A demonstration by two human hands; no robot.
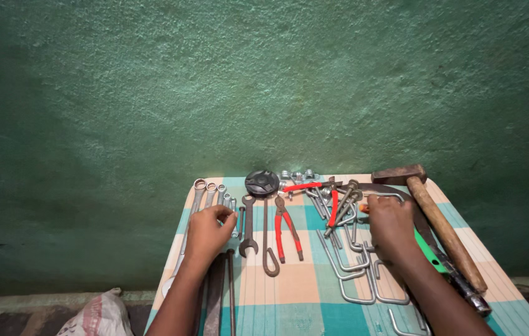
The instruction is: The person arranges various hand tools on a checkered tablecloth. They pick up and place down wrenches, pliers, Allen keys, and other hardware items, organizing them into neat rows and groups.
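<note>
Where the checked desk [289, 292] meets the green wall [264, 81], its far edge is crowded with a black disc [262, 182] and loose nuts [295, 176], leaving bare cloth only toward the near edge, below the red-handled pliers [288, 233]. Left of those pliers, the left hand [209, 233] curls its fingertips onto the row of ring spanners [212, 194]. Right of the pliers, the right hand [390, 225] rests knuckles-up, fingers bent over the bent steel rods [356, 274]; whether it grips one cannot be told. A hammer [442, 224] lies along the desk's right edge.
</note>
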